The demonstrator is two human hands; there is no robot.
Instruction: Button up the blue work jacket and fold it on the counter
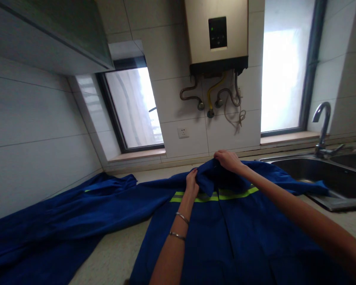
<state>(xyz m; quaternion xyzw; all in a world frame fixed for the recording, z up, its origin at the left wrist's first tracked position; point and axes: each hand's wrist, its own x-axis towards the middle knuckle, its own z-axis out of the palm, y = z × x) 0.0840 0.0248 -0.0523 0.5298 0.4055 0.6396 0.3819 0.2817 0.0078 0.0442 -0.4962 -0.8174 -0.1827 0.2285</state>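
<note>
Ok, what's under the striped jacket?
Counter shows beside the jacket, so that's beneath it, and one sleeve overlaps the sink rim. Anything else underneath is covered; I can't tell.

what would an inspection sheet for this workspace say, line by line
Surface: pale counter, partly covered.
Things in hand: blue jacket with a yellow-green band, spread out; one sleeve lies over the edge of the sink.
Clutter: more blue cloth at left; whether separate, unclear.
Hands: left hand and right hand both grip the jacket's collar.
Cables: pale cord hanging below the wall heater.
Surroundings: left window, right window, wall socket, tap.
</note>
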